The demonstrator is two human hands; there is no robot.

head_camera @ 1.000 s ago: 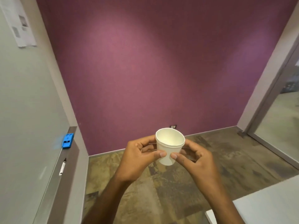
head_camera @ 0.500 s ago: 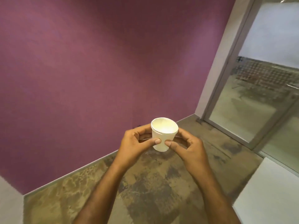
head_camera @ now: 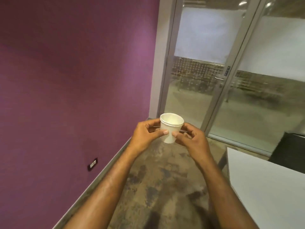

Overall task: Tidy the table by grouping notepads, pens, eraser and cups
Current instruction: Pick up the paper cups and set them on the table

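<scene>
A small white paper cup (head_camera: 170,128) is held upright in the air in front of me, above the floor. It shows a double rim, so it looks like two cups nested together. My left hand (head_camera: 146,134) grips its left side with thumb and fingers. My right hand (head_camera: 191,138) grips its right side the same way. The cup looks empty inside. No notepads, pens or eraser are in view.
A white table (head_camera: 264,187) fills the lower right corner, with a black object (head_camera: 290,151) at its far edge. A purple wall (head_camera: 74,80) stands on the left with a socket (head_camera: 92,164) low down. Glass doors (head_camera: 214,71) are ahead. Patterned brown floor lies below my arms.
The view has swung to the right: the whiteboard at left is gone and the glass doors and table have come in. Both hands keep the same hold on the cup.
</scene>
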